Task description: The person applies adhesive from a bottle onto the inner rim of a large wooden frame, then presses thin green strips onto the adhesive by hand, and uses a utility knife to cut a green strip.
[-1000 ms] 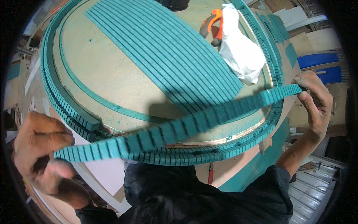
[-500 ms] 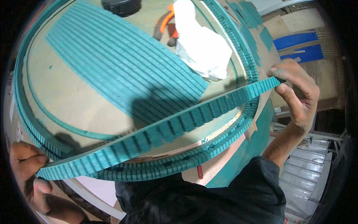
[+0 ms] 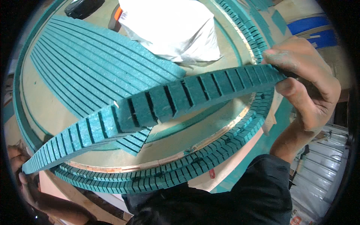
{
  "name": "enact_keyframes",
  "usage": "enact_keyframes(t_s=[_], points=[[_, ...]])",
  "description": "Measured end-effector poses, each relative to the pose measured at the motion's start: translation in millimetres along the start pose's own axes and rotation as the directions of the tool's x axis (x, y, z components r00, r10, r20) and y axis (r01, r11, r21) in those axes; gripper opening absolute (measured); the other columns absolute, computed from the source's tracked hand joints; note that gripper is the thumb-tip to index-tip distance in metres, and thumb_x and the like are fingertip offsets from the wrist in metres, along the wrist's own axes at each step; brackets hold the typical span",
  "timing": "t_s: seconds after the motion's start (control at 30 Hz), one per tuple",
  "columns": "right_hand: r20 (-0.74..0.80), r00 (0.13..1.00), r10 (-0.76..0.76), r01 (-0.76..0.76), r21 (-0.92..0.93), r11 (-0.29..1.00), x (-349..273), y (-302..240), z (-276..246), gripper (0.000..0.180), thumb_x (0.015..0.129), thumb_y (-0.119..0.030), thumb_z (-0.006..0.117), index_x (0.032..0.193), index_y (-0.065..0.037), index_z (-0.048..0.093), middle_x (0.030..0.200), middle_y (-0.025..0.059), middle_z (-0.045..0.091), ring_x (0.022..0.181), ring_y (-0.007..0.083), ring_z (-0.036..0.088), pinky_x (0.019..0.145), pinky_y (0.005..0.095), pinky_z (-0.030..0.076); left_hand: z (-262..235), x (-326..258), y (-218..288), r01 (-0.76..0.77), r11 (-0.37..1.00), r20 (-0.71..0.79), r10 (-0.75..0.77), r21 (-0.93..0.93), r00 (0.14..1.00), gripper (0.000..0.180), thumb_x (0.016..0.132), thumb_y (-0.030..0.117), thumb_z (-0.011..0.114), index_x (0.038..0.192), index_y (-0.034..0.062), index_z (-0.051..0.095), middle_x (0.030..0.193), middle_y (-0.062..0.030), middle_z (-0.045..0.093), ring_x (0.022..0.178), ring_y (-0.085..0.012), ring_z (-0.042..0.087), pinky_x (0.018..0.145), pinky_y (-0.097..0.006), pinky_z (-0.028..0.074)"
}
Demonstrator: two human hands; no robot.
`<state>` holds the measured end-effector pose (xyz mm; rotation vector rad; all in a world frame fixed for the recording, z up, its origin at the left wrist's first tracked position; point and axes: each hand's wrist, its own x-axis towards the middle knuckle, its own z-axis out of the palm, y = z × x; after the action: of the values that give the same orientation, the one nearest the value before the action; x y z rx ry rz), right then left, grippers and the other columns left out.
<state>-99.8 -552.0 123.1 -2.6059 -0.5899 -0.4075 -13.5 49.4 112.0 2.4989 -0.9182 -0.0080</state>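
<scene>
Light is bright and fairly even, falling from above onto the round tan wooden tabletop [image 3: 48, 101]. The crumpled white plastic bag [image 3: 168, 30] near the top is close to glare and loses detail. The long teal notched foam strip [image 3: 157, 108] casts a soft dark shadow on the board beneath it. The fisheye lens bends straight edges strongly toward the rim, and the corners are black. The lower left edge, around the left hand [image 3: 18, 168], is dim and blurred.

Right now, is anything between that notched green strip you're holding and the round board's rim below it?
Nothing visible. The strip hangs between both hands, left hand and right hand, just above the rim. The white bag lies farther back on the board, clear of that edge.
</scene>
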Motion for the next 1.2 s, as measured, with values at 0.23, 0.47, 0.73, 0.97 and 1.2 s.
enact_keyframes(t_s=[0.23, 0.47, 0.73, 0.97, 1.2], points=[[0.034, 0.998, -0.055, 0.054, 0.028, 0.998, -9.2, -6.6, -2.9, 0.029, 0.086, -0.020, 0.077, 0.107, 0.000, 0.080, 0.103, 0.0179, 0.076, 0.094, 0.0264, 0.071, 0.081, 0.0341, 0.055, 27.6, 10.3, 30.1, 0.002, 0.997, -0.073, -0.008, -0.077, 0.997, 0.045, 0.103, 0.046, 0.063, 0.101, 0.0006, 0.065, 0.095, -0.0110, 0.056, 0.088, -0.0209, 0.053, 0.076, -0.033, 0.040], [-0.006, 1.000, 0.009, -0.008, 0.174, 0.985, -19.7, -11.3, 17.0, 0.026, 0.087, -0.009, 0.076, 0.111, 0.001, 0.079, 0.106, 0.0170, 0.077, 0.096, 0.0260, 0.072, 0.087, 0.0359, 0.054, 39.9, 10.7, 59.1, 0.024, 0.992, -0.144, -0.042, -0.124, 0.989, 0.048, 0.099, 0.047, 0.069, 0.093, -0.0011, 0.069, 0.091, -0.0112, 0.062, 0.084, -0.0214, 0.056, 0.074, -0.033, 0.041], [0.024, 1.000, 0.011, -0.017, 0.247, 0.969, -10.4, 4.5, 35.9, 0.021, 0.090, 0.000, 0.074, 0.111, 0.002, 0.077, 0.104, 0.0151, 0.076, 0.098, 0.0267, 0.070, 0.087, 0.0366, 0.054, 52.8, 26.3, 57.6, 0.029, 0.990, -0.116, -0.045, -0.141, 0.992, 0.044, 0.097, 0.041, 0.073, 0.096, -0.0025, 0.069, 0.094, -0.0117, 0.062, 0.086, -0.0211, 0.057, 0.075, -0.031, 0.042], [-0.001, 0.999, -0.052, 0.051, 0.197, 0.979, 16.0, 8.1, 47.9, 0.021, 0.090, -0.003, 0.076, 0.111, 0.001, 0.077, 0.104, 0.0130, 0.076, 0.098, 0.0253, 0.070, 0.086, 0.0360, 0.053, 53.2, 37.9, 37.0, 0.055, 0.995, -0.143, -0.066, -0.084, 0.987, 0.030, 0.101, 0.025, 0.069, 0.100, -0.0045, 0.066, 0.098, -0.0107, 0.061, 0.094, -0.0218, 0.058, 0.085, -0.032, 0.045], [-0.043, 0.998, -0.045, 0.044, -0.015, 0.999, 16.1, -16.8, 63.4, 0.023, 0.088, -0.004, 0.077, 0.112, -0.002, 0.079, 0.099, 0.0136, 0.074, 0.094, 0.0253, 0.070, 0.080, 0.0339, 0.053, 66.1, 31.8, 22.8, 0.074, 0.996, -0.131, -0.081, -0.055, 0.988, 0.023, 0.102, 0.019, 0.066, 0.103, -0.0037, 0.066, 0.102, -0.0112, 0.062, 0.096, -0.0210, 0.059, 0.086, -0.031, 0.045]])
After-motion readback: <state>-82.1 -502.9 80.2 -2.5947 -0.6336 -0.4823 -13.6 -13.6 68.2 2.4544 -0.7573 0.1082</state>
